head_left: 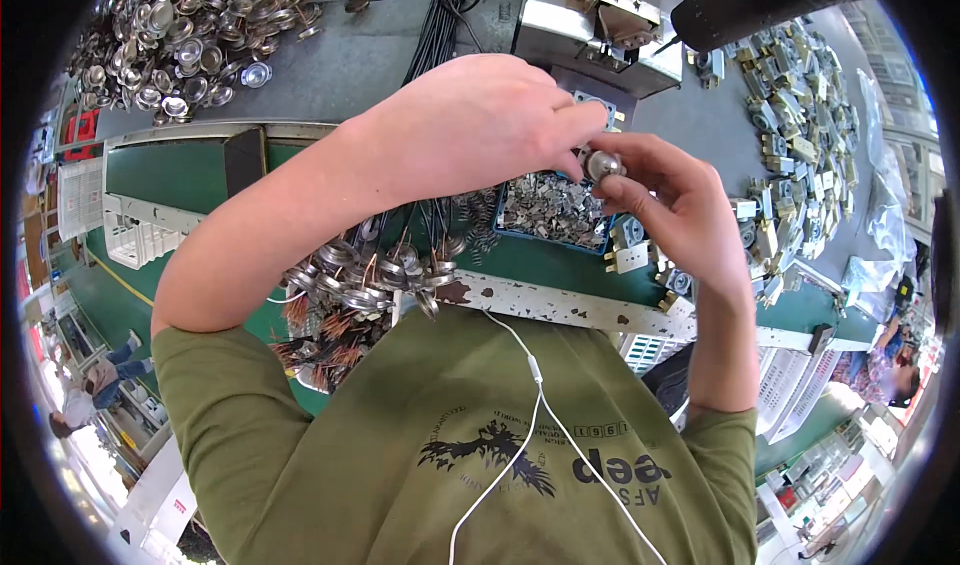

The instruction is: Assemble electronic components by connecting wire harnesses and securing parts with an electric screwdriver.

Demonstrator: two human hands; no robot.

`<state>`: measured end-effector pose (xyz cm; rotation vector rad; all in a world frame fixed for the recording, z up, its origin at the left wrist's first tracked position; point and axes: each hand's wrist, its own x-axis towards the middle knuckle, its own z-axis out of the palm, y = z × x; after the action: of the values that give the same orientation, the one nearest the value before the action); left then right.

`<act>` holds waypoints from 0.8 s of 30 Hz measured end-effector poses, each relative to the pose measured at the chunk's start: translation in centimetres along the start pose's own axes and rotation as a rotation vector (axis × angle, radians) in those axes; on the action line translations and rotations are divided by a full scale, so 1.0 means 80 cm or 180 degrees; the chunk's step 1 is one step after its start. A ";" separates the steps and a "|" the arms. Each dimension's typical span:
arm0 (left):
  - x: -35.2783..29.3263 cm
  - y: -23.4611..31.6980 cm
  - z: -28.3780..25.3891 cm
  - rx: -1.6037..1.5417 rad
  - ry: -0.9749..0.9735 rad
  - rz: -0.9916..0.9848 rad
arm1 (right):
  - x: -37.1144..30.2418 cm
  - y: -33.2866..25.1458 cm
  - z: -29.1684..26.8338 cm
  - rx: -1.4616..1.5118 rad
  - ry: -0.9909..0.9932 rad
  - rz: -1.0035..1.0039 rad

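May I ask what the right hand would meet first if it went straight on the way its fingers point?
The right hand, holding a round metal part, would probably meet the left hand first, close by that part; exact depth is unclear.

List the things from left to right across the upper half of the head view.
Heap of round metal parts → thick bundle of black cables → round metal part in the right hand → heap of boxy metal parts → clear plastic sheeting.
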<state>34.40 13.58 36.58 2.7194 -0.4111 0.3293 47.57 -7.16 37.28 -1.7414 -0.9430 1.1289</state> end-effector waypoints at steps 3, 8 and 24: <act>0.003 -0.001 0.002 -0.0096 -0.0219 -0.0031 | 0.006 0.003 -0.011 0.0020 -0.0239 0.0111; -0.005 -0.009 -0.011 -0.0855 -0.0474 0.0167 | -0.025 0.009 -0.018 -0.0482 0.0703 -0.0357; 0.030 -0.044 0.013 -0.0500 -0.1018 -0.0927 | 0.022 -0.071 -0.077 -0.0359 0.2706 -0.3414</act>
<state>37.97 15.68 35.17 2.6281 -0.1119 -0.2104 53.07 -4.95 43.41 -1.2436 -1.1186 -0.3417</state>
